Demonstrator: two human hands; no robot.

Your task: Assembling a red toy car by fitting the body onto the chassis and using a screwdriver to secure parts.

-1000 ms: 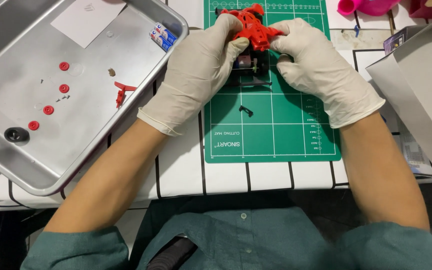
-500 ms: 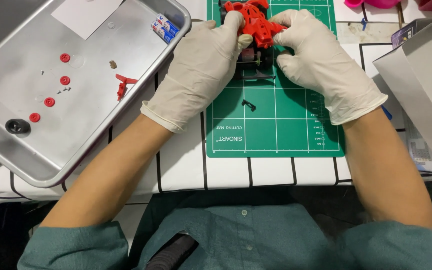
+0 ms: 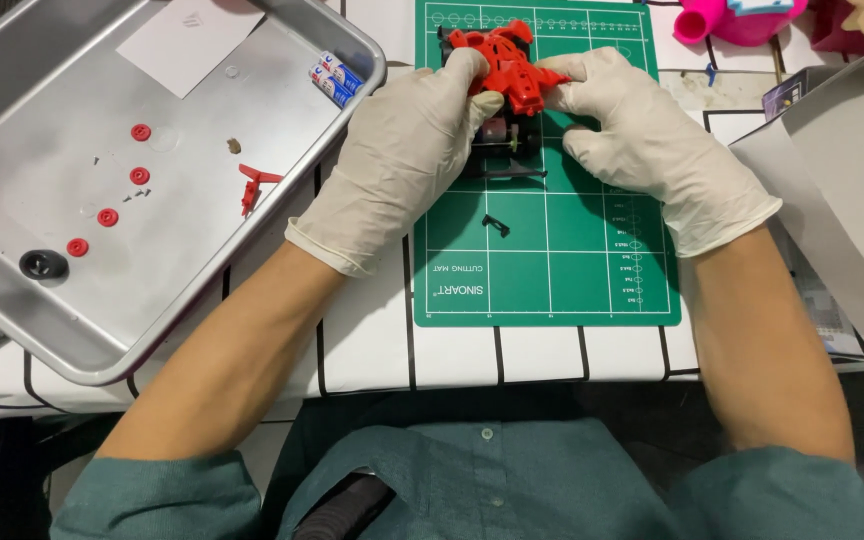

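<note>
Red toy car point(image 3: 504, 70), plastic, with dark chassis and motor parts showing beneath; on upper part of green cutting mat point(image 3: 552, 260), gripped from both sides.

Left hand point(image 3: 407, 150), white glove: fingers curled round left flank of car, thumb up against red body; closed on it.

Right hand point(image 3: 642, 140), white glove: fingertips pressed to right flank and wing of car, palm low over mat; closed on it likewise.

Small black clip point(image 3: 495, 225): loose on mat, just below car, touching neither hand.

Cutting mat: green, white grid lines, flat on white table point(image 3: 372, 340) with black line pattern.

Metal tray point(image 3: 182, 270): well left of mat, silver, shallow, left wrist near its right rim. Contents:
- four small red discs point(image 3: 140, 132), spread in a slanting row;
- red bracket piece point(image 3: 252, 185), near right rim;
- black ring point(image 3: 43, 264), lower left corner;
- white paper square point(image 3: 190, 40), top;
- two small batteries point(image 3: 335, 78), side by side against upper right wall;
- tiny brown bit point(image 3: 234, 146) and a few specks, too small to tell.

Grey cardboard sheet point(image 3: 842, 190): right edge of view, tilted, beside right forearm.

Pink plastic item point(image 3: 727, 20): top right, beyond mat, partly cut off.

Teal shirt point(image 3: 482, 480): bottom of view, sleeves rolled above elbows.
</note>
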